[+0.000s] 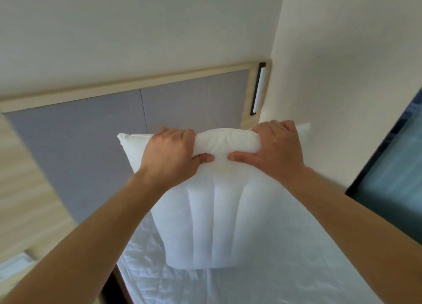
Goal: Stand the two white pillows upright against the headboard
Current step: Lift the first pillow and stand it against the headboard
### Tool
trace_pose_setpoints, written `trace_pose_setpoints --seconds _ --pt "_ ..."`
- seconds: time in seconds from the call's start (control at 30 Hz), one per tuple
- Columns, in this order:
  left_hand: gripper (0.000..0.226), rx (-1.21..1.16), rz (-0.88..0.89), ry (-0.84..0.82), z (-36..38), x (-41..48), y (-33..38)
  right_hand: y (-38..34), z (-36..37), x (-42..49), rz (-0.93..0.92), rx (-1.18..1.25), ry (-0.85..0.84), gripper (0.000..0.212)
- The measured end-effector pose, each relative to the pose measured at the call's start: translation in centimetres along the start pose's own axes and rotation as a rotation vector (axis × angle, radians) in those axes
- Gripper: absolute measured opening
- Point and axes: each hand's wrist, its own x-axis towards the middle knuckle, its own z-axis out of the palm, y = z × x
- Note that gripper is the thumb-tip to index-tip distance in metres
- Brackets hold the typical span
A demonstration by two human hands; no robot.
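White and soft, the pillow (212,212) hangs upright in front of the grey headboard (91,148), its lower edge at the quilted sheet (262,281); our left hand (169,155) and right hand (274,150) are both clenched on its bunched top edge, thumbs towards us, fingers over the back; we judge this grip keeps it vertical while we set it back against the panel. Behind the right hand a white corner (303,127) shows; whether it is the second pillow we cannot tell. No writing or label is readable anywhere.
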Motion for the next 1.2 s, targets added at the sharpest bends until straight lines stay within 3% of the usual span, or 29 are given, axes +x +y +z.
trace_pose_setpoints --seconds 0.17,0.37,0.5,0.57,0.77,1.0,1.2 --pt "0.057 0.086 -0.065 -0.038 3.4 -0.5 -2.0 -0.3 6.2 0.2 0.017 0.093 -0.069 0.09" --pt "0.06 0.121 -0.214 -0.083 7.9 -0.9 -5.0 -1.9 12.2 1.3 0.087 0.136 -0.292 0.094" --pt "0.076 0.113 -0.303 -0.325 7.3 0.9 -7.6 -0.8 13.4 4.2 0.029 0.205 -0.587 0.123" --pt "0.085 0.115 -0.266 -0.425 7.2 1.4 -8.9 -0.3 13.8 5.0 -0.062 0.194 -0.649 0.124" --pt "0.098 0.13 -0.181 -0.552 8.5 1.5 -11.8 0.1 16.1 6.2 -0.239 0.041 -0.738 0.122" --pt "0.079 0.101 -0.194 -0.458 9.7 2.6 -13.6 -0.4 18.4 8.1 -0.24 0.038 -0.718 0.109" --pt "0.07 0.075 -0.246 -0.481 8.5 5.1 -15.9 -0.5 19.8 12.0 -0.244 0.089 -0.71 0.105"
